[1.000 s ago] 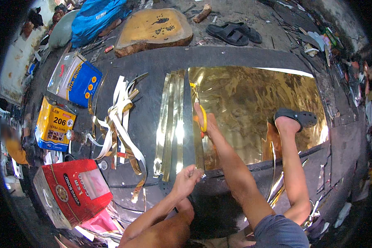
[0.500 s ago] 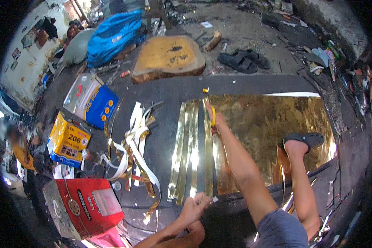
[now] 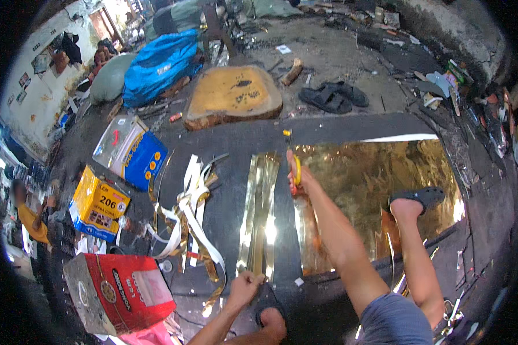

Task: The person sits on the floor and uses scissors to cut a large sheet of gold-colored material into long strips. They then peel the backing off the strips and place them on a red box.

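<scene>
Lengthwise, gold strip [image 3: 260, 227] points away — left grip [image 3: 244, 289] pinching it, right grip [image 3: 305, 180] clasping yellow tool [image 3: 299, 171].

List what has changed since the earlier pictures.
The left hand has brought a gold strip leftward, away from the gold sheet to the other strips, pinching its near end. The right hand has pushed the yellow-handled tool forward, past the sheet's far edge. Unchanged: the tool in that hand, the dark clog on the sheet.
</scene>
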A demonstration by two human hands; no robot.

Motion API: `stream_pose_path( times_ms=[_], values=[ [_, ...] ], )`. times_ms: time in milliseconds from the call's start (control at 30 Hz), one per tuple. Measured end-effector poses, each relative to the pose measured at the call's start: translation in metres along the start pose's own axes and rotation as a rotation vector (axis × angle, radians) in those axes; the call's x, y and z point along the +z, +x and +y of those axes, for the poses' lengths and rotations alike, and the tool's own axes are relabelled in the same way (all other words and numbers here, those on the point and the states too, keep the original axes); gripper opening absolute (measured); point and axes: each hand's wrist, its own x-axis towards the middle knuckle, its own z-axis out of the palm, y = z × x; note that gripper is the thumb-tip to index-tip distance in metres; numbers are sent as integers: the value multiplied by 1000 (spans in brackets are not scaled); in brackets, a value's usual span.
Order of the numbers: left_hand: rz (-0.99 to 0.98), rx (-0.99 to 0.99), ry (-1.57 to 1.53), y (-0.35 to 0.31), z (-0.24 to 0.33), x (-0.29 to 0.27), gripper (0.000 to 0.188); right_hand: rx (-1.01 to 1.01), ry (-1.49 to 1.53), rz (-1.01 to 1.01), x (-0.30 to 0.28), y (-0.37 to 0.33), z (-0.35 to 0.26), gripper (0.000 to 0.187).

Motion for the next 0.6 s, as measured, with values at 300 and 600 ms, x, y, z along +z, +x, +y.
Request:
stream_pose_path(
  times_ms=[300,600],
  values=[
    [-102,30,-379,51,9,106,51,89,138,-63,-61,-193,108,68],
    [-24,-75,-678,75,37,155,12,494,19,-109,-78,-430,174,76]
  ],
)
